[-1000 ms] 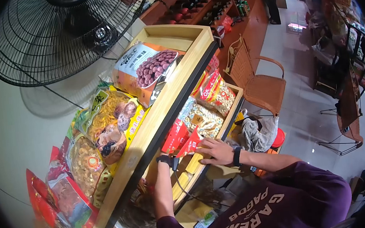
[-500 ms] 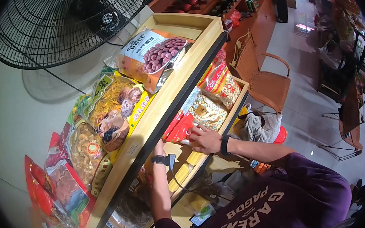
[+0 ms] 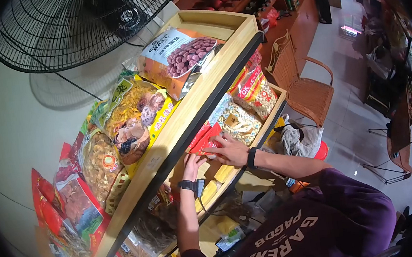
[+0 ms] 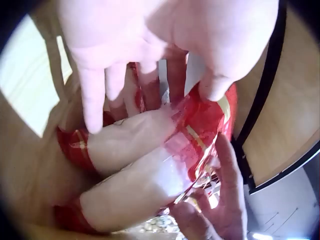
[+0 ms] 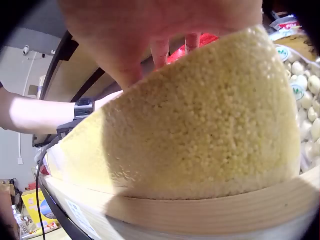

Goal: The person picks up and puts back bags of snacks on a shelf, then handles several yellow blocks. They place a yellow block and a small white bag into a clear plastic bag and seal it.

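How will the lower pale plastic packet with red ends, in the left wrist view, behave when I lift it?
The lower pale plastic packet with red ends probably has floppy ends, since the red film is crinkled. Its shiny surface may be slippery. The plump, rounded body looks well filled, so it could feel heavy, though its contents are unclear.

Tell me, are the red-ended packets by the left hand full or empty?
They look full: in the left wrist view, the packets bulge, their pale middles rounded beside the left hand.
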Demonstrator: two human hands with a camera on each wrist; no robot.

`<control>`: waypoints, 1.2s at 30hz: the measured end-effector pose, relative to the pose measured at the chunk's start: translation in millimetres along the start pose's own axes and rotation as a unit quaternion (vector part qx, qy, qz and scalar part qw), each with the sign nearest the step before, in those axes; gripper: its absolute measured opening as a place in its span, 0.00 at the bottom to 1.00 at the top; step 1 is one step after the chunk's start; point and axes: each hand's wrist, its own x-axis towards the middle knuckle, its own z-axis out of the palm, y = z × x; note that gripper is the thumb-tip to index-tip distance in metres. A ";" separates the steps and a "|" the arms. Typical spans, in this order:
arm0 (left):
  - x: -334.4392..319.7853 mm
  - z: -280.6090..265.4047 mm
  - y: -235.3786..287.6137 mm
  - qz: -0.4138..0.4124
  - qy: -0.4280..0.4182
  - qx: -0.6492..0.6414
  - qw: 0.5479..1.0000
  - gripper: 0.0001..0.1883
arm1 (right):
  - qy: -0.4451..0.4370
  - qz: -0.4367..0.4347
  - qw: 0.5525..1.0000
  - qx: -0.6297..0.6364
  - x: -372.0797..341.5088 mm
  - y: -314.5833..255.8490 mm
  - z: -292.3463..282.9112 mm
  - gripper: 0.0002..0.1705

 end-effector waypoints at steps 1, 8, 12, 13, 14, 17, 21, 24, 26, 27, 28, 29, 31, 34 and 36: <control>-0.3 3.8 3.2 0.003 0.014 0.044 0.999 0.22 | -0.004 -0.002 1.000 0.011 2.0 0.4 -1.4 0.40; 11.1 -4.4 2.7 -0.008 0.107 0.074 0.991 0.23 | -0.028 -0.058 0.998 -0.026 21.8 9.5 2.1 0.48; 11.7 -2.9 12.6 -0.087 0.137 0.057 0.985 0.25 | -0.097 -0.025 0.993 -0.065 29.5 15.9 5.8 0.50; 13.6 -1.3 14.9 -0.085 0.141 0.078 0.983 0.26 | -0.114 -0.019 0.991 -0.072 30.6 15.4 6.7 0.50; 13.4 7.0 22.1 -0.082 0.146 0.097 0.981 0.26 | -0.123 -0.013 0.988 -0.091 31.4 15.3 7.2 0.49; 17.9 5.3 23.0 -0.043 0.095 0.121 0.987 0.23 | -0.102 -0.009 0.990 -0.101 26.5 16.7 5.9 0.50; 37.3 -3.7 21.6 -0.077 0.066 0.124 0.987 0.23 | -0.113 0.006 0.991 -0.068 21.2 6.2 -6.1 0.53; 56.5 -2.6 17.2 -0.113 0.040 0.123 0.985 0.25 | -0.127 0.015 0.985 -0.112 26.7 8.2 1.1 0.54; 61.9 -13.3 2.0 -0.117 0.009 0.054 0.992 0.27 | -0.147 0.013 0.982 -0.121 29.8 9.8 1.1 0.56; 62.6 -19.0 -5.5 -0.119 -0.006 0.018 0.993 0.28 | -0.155 0.011 0.981 -0.120 32.1 11.9 -0.8 0.56; 57.1 -19.0 -1.5 -0.139 -0.019 0.000 0.990 0.31 | -0.162 0.009 0.980 -0.118 33.8 14.7 -1.2 0.57; 49.7 -15.6 1.9 -0.126 -0.020 -0.036 0.991 0.34 | -0.170 0.006 0.979 -0.115 34.0 15.9 -0.5 0.57; 17.7 11.2 22.6 -0.106 0.026 -0.003 0.994 0.37 | -0.165 0.002 0.980 -0.114 34.6 19.8 3.5 0.57; -18.2 30.6 44.2 -0.148 0.064 -0.082 0.983 0.36 | -0.153 0.009 0.986 -0.063 30.0 22.9 4.6 0.55; -23.1 17.1 26.8 -0.135 0.000 0.019 0.991 0.33 | -0.127 0.007 0.991 -0.027 24.8 21.7 2.0 0.54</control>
